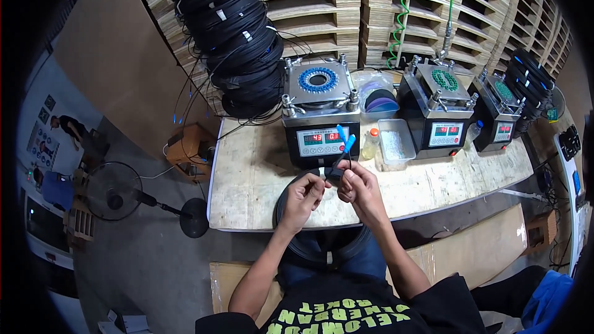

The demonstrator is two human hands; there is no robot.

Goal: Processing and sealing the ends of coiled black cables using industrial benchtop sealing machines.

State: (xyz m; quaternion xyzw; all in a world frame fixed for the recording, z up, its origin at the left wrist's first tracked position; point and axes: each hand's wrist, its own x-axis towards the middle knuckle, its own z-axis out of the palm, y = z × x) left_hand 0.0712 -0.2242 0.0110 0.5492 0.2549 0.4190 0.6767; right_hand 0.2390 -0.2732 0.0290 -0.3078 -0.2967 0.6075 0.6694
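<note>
A coil of black cable (299, 248) rests on my lap against the table's front edge. At its top, a bundled end with two blue connector caps (345, 140) points up in front of the nearest machine. My left hand (302, 200) is closed in a pinch beside a white tape band (322, 173) on the coil; whether the tape is between the fingertips is hard to make out. Just to the right, my right hand (364, 193) has its fingers closed on the black cable below the blue caps. The fingertips of both hands are close together.
Three polishing machines (318, 111) with lit displays stand along the wooden table (241, 195). Between them are a small orange-capped bottle (370, 143) and a clear plastic tub (396, 141). Stacked black cable coils (232, 43) rise at back left. A fan (148, 198) stands left.
</note>
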